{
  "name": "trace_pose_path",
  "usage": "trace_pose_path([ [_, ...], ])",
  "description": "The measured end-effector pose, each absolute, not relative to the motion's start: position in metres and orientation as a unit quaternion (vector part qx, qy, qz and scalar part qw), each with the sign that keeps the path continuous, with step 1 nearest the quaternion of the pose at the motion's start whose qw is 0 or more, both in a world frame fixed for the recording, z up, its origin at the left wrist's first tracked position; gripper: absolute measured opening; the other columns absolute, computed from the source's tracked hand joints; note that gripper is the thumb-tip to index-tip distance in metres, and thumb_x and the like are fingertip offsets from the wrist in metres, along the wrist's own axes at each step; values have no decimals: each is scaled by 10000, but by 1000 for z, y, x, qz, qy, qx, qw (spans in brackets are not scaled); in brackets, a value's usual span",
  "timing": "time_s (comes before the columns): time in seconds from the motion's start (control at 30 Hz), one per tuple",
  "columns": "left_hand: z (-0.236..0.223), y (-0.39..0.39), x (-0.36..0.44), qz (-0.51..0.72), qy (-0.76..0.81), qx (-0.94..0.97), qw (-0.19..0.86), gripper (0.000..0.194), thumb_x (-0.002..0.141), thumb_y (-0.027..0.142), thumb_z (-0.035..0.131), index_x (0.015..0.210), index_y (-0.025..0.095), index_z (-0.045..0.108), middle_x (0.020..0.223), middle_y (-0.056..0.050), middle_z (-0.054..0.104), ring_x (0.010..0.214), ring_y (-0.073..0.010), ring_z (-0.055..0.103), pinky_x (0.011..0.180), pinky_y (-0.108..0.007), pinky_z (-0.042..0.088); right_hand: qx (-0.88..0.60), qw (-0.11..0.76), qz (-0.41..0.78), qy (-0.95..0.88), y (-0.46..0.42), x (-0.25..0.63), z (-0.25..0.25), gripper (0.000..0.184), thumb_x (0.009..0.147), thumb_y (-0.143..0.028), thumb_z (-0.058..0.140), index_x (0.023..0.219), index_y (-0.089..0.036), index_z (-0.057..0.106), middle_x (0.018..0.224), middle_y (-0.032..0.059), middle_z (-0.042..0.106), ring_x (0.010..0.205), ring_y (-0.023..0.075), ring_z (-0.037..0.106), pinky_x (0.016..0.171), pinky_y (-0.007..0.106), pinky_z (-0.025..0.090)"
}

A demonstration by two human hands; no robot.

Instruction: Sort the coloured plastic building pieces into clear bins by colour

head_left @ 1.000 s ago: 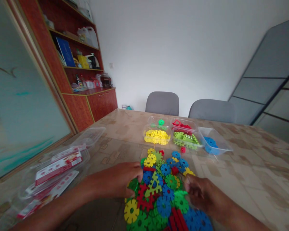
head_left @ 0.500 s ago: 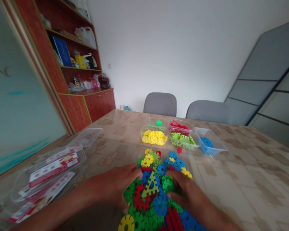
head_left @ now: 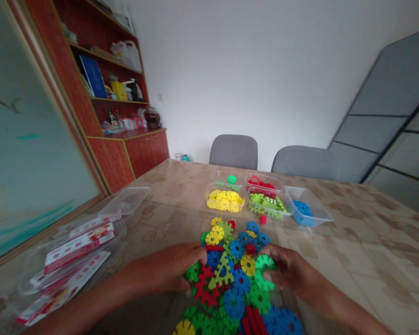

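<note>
A heap of toothed plastic building pieces, with a blue notched disc [head_left: 234, 303], a red toothed square [head_left: 207, 287] and a lime triangle [head_left: 224, 273] on top, lies in front of me. At its left side my left hand [head_left: 181, 265] curls around a green notched disc [head_left: 192, 271], its fingertips partly hidden. On the right, my right hand [head_left: 288, 270] pinches bright green notched discs [head_left: 265, 263] between thumb and fingers. A yellow disc [head_left: 247, 265] shows just left of them.
Beyond the heap stand clear tubs of yellow pieces [head_left: 225, 200], lime pieces [head_left: 268, 203], red pieces [head_left: 261, 182] and blue pieces [head_left: 303, 211]. A small red piece [head_left: 263, 219] lies before them. Clear lids with printed cards [head_left: 80, 246] lie left. Two grey chairs [head_left: 233, 151] stand behind.
My right hand has moved right, bringing bright green discs to the heap's edge and uncovering a yellow disc. The left hand stays at the left side, with a gap now below its green disc.
</note>
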State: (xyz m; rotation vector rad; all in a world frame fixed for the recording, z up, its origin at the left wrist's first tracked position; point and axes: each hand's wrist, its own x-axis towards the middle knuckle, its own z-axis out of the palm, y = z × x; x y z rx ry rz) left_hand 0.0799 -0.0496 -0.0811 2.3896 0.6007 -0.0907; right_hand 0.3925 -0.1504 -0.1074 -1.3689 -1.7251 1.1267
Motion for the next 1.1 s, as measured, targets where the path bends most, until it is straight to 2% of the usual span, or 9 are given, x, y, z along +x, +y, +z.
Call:
trace_pose_path([
  [0.1, -74, -50, 80, -25, 248, 908, 336, 382, 705, 75, 674, 1011, 241, 515, 1134, -7, 551, 1042, -232, 522, 848, -274, 396, -537, 256, 445, -669, -162, 400, -98, 254, 785, -380, 653, 973, -213, 620, 759, -25, 515, 676, 135, 472, 587, 226, 392],
  [0.2, -69, -50, 81, -4, 235, 914, 331, 326, 726, 20, 583, 967, 233, 531, 1081, 8, 558, 995, -195, 529, 821, -239, 387, -557, 199, 436, -678, -173, 393, -89, 255, 762, -244, 643, 1016, -238, 632, 791, -21, 542, 719, 150, 503, 605, 228, 400],
  [0.3, -69, -47, 80, 21, 220, 923, 315, 291, 733, -2, 521, 915, 224, 534, 1004, 21, 564, 930, -166, 534, 782, -212, 380, -580, 170, 416, -679, -175, 381, -87, 340, 696, -151, 626, 1029, -219, 613, 760, -25, 522, 687, 150, 503, 578, 231, 384],
  [0.4, -73, -43, 79, 30, 201, 928, 313, 206, 806, 58, 536, 930, 221, 556, 990, 12, 578, 934, -163, 540, 804, -216, 381, -602, 161, 406, -668, -173, 374, -88, 335, 636, -105, 630, 955, -198, 582, 755, -26, 510, 686, 148, 499, 573, 230, 379],
  [0.57, -80, -35, 76, 42, 212, 923, 318, 168, 897, 141, 523, 1019, 238, 586, 1044, -1, 618, 1004, -182, 548, 889, -254, 379, -599, 180, 432, -650, -172, 369, -87, 276, 605, -110, 639, 828, -199, 505, 720, -43, 494, 652, 130, 473, 549, 220, 345],
  [0.67, -83, -31, 74, 47, 232, 923, 305, 195, 921, 191, 504, 1091, 247, 581, 1114, -14, 627, 1049, -202, 545, 920, -282, 378, -572, 225, 442, -653, -173, 368, -87, 264, 628, -173, 650, 844, -210, 504, 662, -66, 436, 611, 118, 420, 519, 212, 313],
  [0.87, -85, -27, 78, 54, 241, 923, 294, 178, 912, 291, 527, 1044, 231, 630, 1031, -13, 685, 950, -203, 602, 835, -264, 418, -547, 199, 383, -717, -167, 373, -95, 69, 716, -180, 586, 778, -198, 561, 584, -60, 420, 546, 115, 434, 494, 206, 297],
  [1.0, -80, -27, 80, 48, 267, 928, 255, 151, 879, 268, 560, 979, 230, 667, 924, 5, 714, 847, -192, 637, 737, -239, 413, -568, 177, 348, -724, -162, 377, -98, 83, 797, -231, 545, 848, -182, 588, 543, -38, 509, 494, 138, 512, 476, 212, 346],
  [1.1, -71, -28, 79, 52, 278, 930, 236, 145, 866, 213, 551, 931, 229, 680, 860, 21, 716, 795, -171, 648, 688, -218, 390, -583, 173, 271, -746, -161, 381, -98, 153, 833, -237, 537, 946, -188, 628, 638, 3, 621, 560, 161, 574, 546, 228, 389],
])
